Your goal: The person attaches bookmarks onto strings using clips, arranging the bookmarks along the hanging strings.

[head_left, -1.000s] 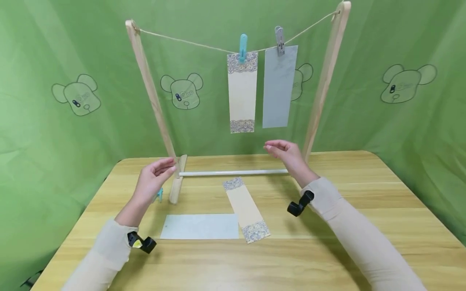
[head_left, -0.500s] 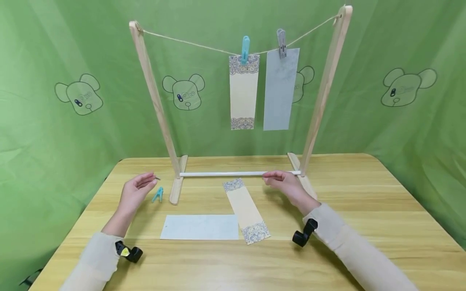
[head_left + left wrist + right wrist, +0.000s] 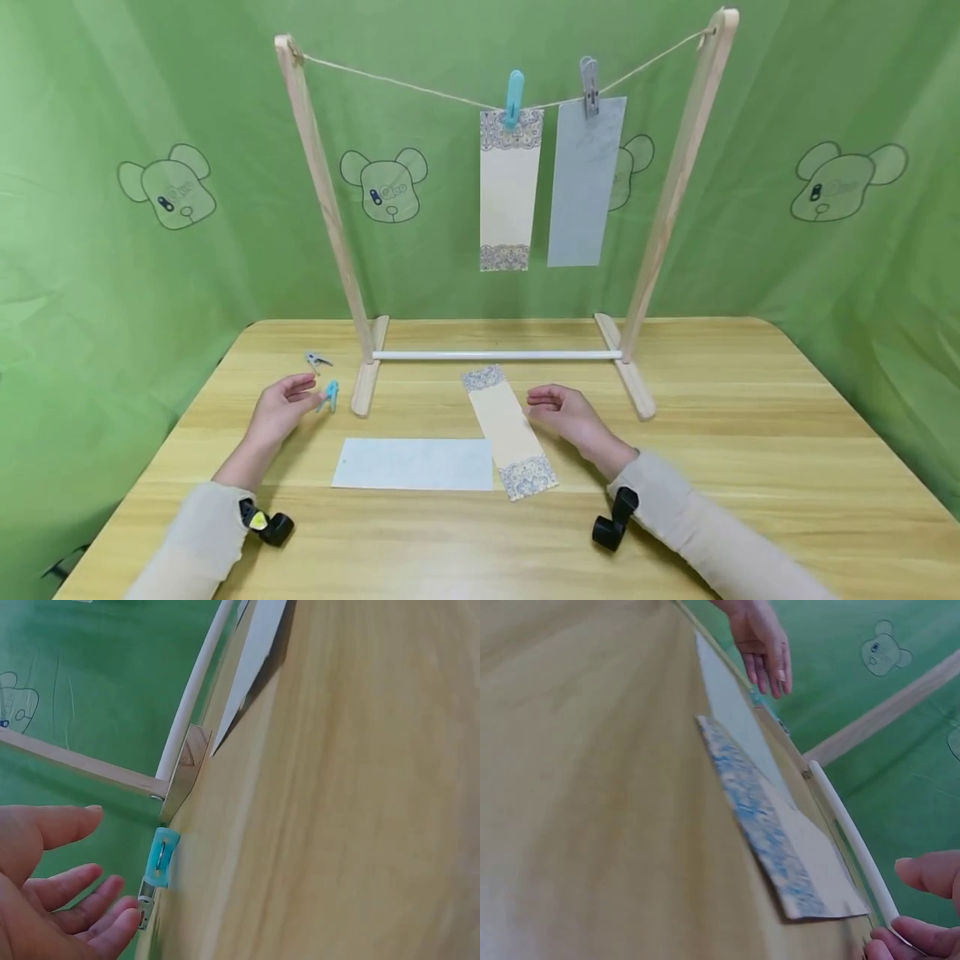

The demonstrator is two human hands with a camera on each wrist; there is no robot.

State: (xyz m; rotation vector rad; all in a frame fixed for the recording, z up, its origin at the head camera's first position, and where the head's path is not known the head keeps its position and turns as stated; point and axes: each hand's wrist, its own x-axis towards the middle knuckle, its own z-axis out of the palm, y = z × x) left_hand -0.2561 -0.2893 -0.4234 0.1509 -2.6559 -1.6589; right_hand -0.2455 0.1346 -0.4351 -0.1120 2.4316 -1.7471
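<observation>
My left hand (image 3: 281, 410) hovers with thumb and fingers parted at a turquoise clothespin (image 3: 330, 396). Just behind it lies a grey clothespin (image 3: 317, 361); both also show past the fingers in the left wrist view. My right hand (image 3: 570, 418), holding nothing, is beside a cream card with patterned ends (image 3: 510, 429); its thumb and fingers are spread in the right wrist view. Left of that card lies a pale blue card (image 3: 416, 464). On the string (image 3: 397, 83) hang another patterned cream card (image 3: 510, 196) under a turquoise clothespin (image 3: 513, 100) and a grey-blue card (image 3: 587, 183) under a grey one.
Two wooden posts (image 3: 326, 192) hold the string, standing on wooden feet (image 3: 365, 387) at the table's back. A white rod (image 3: 495, 356) joins them low down. Green cloth (image 3: 450, 283) with bear-face drawings hangs behind the wooden table (image 3: 720, 467).
Both hands have come down and nearer from the rack, the right one stopping by the cream card. The grey clothespin, mostly covered by the left hand before, now shows whole on the table.
</observation>
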